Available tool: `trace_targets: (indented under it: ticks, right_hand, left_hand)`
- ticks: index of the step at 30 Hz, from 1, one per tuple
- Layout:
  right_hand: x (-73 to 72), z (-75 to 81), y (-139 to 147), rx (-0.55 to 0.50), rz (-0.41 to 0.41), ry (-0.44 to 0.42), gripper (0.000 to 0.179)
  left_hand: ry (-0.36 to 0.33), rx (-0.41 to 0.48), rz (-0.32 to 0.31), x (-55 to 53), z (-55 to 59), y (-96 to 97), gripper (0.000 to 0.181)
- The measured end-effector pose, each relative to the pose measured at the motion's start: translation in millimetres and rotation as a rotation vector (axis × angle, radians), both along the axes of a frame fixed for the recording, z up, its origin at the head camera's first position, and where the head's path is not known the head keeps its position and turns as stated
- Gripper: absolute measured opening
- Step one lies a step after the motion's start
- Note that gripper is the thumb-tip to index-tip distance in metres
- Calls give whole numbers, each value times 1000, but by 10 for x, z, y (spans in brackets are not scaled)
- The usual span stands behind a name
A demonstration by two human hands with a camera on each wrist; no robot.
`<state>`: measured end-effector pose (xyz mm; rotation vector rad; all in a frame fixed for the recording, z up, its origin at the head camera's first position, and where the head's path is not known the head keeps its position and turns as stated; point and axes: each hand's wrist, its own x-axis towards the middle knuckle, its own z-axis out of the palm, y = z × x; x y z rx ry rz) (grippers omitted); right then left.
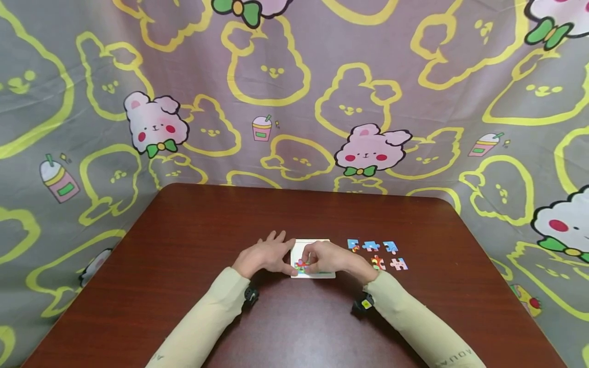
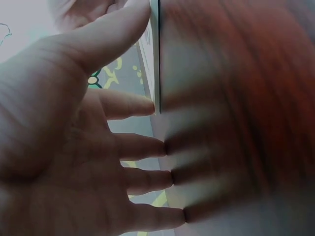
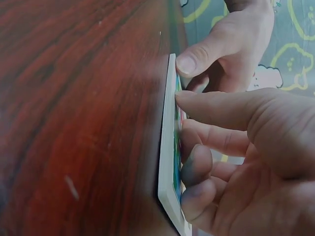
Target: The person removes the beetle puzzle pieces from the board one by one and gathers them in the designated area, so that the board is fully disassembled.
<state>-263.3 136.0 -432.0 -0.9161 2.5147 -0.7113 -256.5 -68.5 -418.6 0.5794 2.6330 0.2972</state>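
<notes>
A small white puzzle board (image 1: pixel 298 249) lies flat on the table, with a colourful printed section along its near part. My left hand (image 1: pixel 269 255) spreads its fingers at the board's left side; its thumb and index fingertip touch that edge, and the other fingertips rest on the tabletop. Over the board, my right hand (image 1: pixel 327 257) curls its fingers, with thumb and index fingertip close together at a brightly coloured puzzle piece (image 1: pixel 301 265) on the lower left. In the right wrist view both fingertips meet the board's face, and the fingers partly hide the piece.
Several loose jigsaw pieces (image 1: pixel 390 247), blue, red and pink, lie in two rows right of the board. The dark brown table (image 1: pixel 221 214) has rounded far corners. A patterned grey curtain (image 1: pixel 294 61) hangs behind it and along both sides.
</notes>
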Motion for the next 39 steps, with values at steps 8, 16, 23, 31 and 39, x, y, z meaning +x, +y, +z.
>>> trace_targets:
  ticks: [8, 16, 23, 31, 39]
  right_hand:
    - [3, 5, -30, 13, -2, 26, 13]
    - [3, 23, -47, 12, -15, 12, 17]
    - [-1, 16, -43, -20, 5, 8, 16]
    - [-1, 34, -11, -51, -19, -29, 10]
    - [-31, 69, 76, -140, -20, -123, 11]
  left_hand:
    - [7, 6, 4, 5, 15, -2, 90]
    - [14, 6, 6, -7, 14, -12, 91]
    - [2, 11, 13, -6, 14, -17, 91]
    - [14, 22, 13, 1, -4, 1, 91]
    - [17, 23, 23, 15, -8, 0, 92]
